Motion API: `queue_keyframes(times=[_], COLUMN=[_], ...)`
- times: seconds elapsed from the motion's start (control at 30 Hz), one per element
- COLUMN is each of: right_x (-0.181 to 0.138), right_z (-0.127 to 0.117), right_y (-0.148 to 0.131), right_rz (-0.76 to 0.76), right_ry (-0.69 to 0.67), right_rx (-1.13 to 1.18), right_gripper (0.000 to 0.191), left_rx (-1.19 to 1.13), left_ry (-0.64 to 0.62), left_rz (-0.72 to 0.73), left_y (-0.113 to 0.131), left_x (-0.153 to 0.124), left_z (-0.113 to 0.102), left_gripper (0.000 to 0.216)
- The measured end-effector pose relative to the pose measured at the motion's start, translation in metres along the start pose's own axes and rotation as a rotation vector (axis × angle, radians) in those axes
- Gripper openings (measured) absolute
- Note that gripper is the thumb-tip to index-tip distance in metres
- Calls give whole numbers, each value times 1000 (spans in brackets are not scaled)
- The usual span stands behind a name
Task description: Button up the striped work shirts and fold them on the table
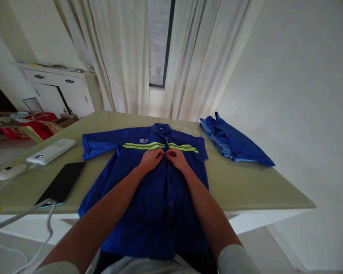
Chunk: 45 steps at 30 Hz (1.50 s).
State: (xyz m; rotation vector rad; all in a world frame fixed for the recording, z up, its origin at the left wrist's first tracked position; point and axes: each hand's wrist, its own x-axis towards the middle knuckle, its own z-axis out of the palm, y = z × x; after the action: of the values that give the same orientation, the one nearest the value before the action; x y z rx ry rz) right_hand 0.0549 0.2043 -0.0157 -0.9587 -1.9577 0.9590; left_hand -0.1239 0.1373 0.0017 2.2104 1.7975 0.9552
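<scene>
A blue work shirt (160, 205) with yellow-green reflective stripes lies face up on a pale green table (246, 186), collar away from me, its hem hanging over the near edge. My left hand (150, 159) and my right hand (177, 159) meet at the shirt's front placket just below the stripes. Both pinch the fabric edges there with closed fingers. One sleeve spreads out to the left; the other side is folded in.
A second blue garment (234, 142) lies crumpled at the table's far right. On the left lie a dark tablet (62, 182), a white power bank (51, 151), a white mouse-like device (10, 172) and cables. White curtains, a window and a cabinet stand behind.
</scene>
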Motion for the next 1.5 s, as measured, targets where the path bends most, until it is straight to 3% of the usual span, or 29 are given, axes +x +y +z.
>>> queue_keyframes(times=[0.17,0.43,0.63,0.73,0.87,1.03,1.17,1.3,1.4,1.5], right_x=[-2,-4,0,2,3,3,2,2,1,0], right_z=[0,1,3,5,6,3,2,3,4,5], right_y=[-7,-10,-9,-5,1,3,2,1,2,3], right_rz=[-78,-112,-48,40,118,115,74,46,42,-49], right_ry=[49,48,78,62,60,-17,-43,-41,33,107], right_rx=[-168,-202,-25,117,134,120,126,48,-71,-263], right_gripper=[5,8,11,16,20,25,26,33,30,24], left_rx=[-105,-486,-652,-669,-514,-142,23,25,18,185], left_ry=[50,44,81,74,29,-30,-6,-15,-11,14], left_rz=[-86,-142,-251,-176,-3,65,51,9,18,-34], left_y=[5,-14,-18,-18,-15,-6,2,3,2,-1], left_x=[0,11,16,14,9,2,-2,-2,-1,-2], left_z=[2,14,14,13,9,2,0,2,5,5], left_gripper=[20,9,19,20,15,26,20,24,35,42])
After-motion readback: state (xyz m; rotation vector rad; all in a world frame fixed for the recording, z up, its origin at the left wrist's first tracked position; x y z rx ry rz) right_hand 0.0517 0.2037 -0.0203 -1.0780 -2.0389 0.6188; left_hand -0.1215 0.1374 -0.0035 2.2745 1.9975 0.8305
